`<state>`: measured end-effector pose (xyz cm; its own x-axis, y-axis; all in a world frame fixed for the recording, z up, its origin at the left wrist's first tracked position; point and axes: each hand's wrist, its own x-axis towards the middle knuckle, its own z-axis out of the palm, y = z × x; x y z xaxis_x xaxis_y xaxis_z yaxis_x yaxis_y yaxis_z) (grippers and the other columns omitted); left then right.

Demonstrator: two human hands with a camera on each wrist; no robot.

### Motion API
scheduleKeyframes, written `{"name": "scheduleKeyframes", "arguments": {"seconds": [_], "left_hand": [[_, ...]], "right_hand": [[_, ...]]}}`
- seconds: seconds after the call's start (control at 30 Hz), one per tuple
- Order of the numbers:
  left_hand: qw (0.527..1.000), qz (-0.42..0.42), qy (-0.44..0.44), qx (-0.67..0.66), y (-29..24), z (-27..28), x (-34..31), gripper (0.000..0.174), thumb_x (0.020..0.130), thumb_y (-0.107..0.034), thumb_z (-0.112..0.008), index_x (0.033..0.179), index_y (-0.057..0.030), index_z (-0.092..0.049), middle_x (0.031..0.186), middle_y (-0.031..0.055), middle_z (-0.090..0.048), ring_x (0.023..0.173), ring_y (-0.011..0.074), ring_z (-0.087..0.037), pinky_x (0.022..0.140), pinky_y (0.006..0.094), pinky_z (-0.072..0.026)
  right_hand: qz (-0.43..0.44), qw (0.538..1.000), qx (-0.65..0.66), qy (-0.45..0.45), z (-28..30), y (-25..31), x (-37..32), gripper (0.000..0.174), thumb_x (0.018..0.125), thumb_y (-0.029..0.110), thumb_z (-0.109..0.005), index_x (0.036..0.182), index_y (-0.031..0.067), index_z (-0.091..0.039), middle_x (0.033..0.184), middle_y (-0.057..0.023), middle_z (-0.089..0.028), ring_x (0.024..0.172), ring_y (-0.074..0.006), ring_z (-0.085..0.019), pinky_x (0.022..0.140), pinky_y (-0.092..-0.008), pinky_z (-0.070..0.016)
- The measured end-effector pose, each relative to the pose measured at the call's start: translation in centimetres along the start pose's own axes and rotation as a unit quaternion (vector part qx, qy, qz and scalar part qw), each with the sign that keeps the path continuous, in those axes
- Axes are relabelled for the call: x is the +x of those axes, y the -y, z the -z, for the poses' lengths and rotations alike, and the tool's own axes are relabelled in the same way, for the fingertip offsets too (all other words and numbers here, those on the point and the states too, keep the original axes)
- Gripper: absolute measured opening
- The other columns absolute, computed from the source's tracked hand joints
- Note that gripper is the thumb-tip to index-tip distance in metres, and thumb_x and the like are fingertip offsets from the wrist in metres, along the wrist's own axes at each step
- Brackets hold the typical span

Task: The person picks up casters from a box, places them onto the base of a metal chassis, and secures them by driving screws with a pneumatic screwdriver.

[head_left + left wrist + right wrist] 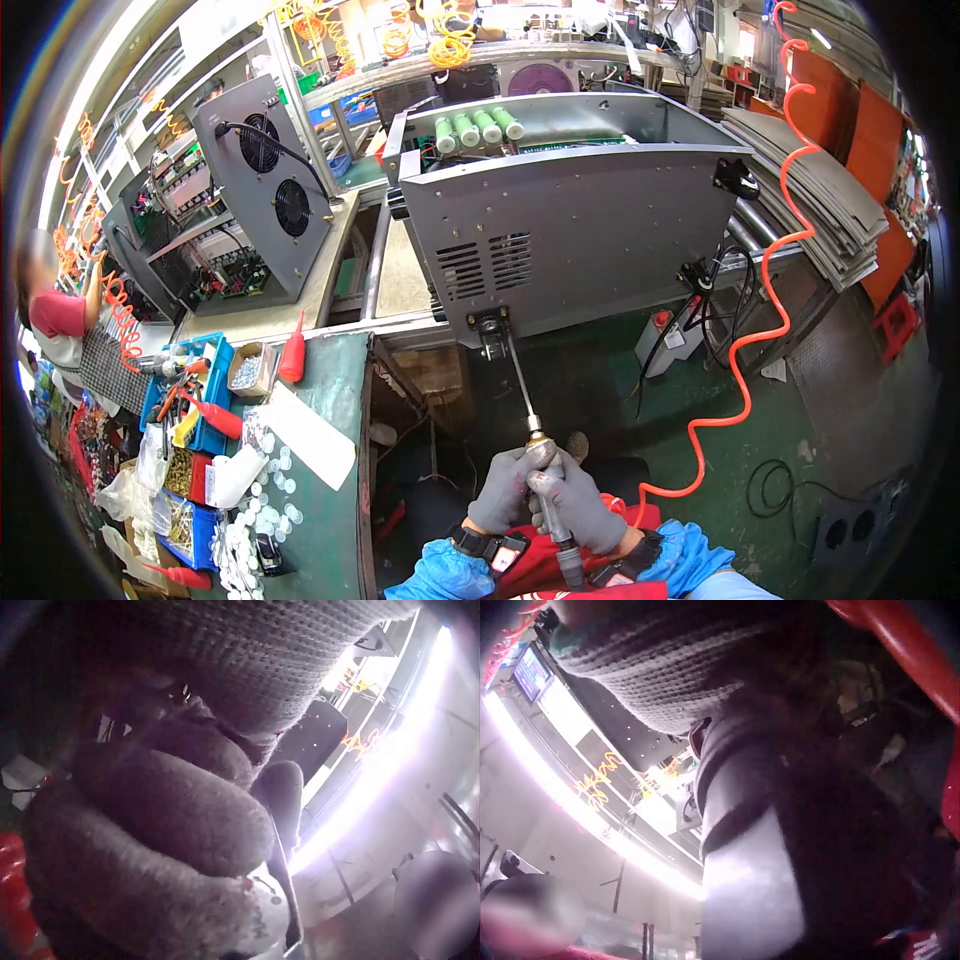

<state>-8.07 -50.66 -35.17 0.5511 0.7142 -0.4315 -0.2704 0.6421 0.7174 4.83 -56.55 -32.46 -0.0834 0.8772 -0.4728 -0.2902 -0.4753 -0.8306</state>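
Note:
Both gloved hands are on an air screwdriver point(565, 550) with a long thin bit. My left hand point(500, 494) holds its upper end near the bit's collar, and in the left wrist view its fingers point(172, 817) are curled. My right hand point(588, 510) grips the body just below; the grey handle point(750, 900) extends past the glove in the right wrist view. The bit's tip reaches a black fitting point(492, 335) at the lower edge of a large grey metal case point(590, 220). Vent slots and several small studs mark that panel. Green cylinders point(480, 128) show inside its open top.
An orange coiled hose point(765, 300) hangs on the right. Left, a green bench point(325, 470) bears blue bins point(205, 440), red bottles point(292, 358) and white discs point(270, 500). Another grey case with fans point(290, 205) stands behind. A person point(60, 310) is at far left; stacked sheets point(815, 200) lie right.

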Motion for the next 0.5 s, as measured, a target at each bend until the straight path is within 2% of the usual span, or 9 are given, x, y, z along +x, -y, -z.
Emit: {"name": "scheduleKeyframes", "arguments": {"seconds": [0.2,0.4,0.5], "left_hand": [[1.000,-0.013,-0.015,0.021,1.7,1.7,0.9,0.031,0.099,-0.033,-0.062,0.094,-0.0027,-0.063,0.073,0.0035,-0.062,0.054,0.0107,-0.056,0.046,0.0263,-0.0440],[0.999,-0.040,-0.022,0.029,0.7,1.1,0.5,0.035,0.097,-0.037,-0.064,0.092,-0.0025,-0.064,0.072,0.0038,-0.062,0.052,0.0100,-0.055,0.045,0.0255,-0.0420],[0.998,-0.008,-0.041,0.039,-1.2,0.0,-0.5,0.037,0.096,-0.038,-0.065,0.090,-0.0020,-0.065,0.070,0.0040,-0.062,0.053,0.0102,-0.056,0.047,0.0259,-0.0429]], "right_hand": [[0.025,1.000,-0.015,-0.004,0.3,-1.9,1.0,0.051,0.094,0.022,-0.059,0.140,0.0105,-0.042,0.081,-0.0058,-0.059,0.057,-0.0130,-0.060,0.049,-0.0278,-0.0521],[0.039,0.999,-0.014,0.001,-0.3,-1.6,1.3,0.043,0.096,0.024,-0.057,0.135,0.0106,-0.045,0.080,-0.0049,-0.059,0.058,-0.0129,-0.060,0.049,-0.0276,-0.0523],[-0.010,0.999,0.043,0.016,-0.7,0.6,0.4,0.039,0.096,0.026,-0.056,0.131,0.0107,-0.047,0.080,-0.0048,-0.059,0.059,-0.0132,-0.061,0.050,-0.0274,-0.0529]]}}
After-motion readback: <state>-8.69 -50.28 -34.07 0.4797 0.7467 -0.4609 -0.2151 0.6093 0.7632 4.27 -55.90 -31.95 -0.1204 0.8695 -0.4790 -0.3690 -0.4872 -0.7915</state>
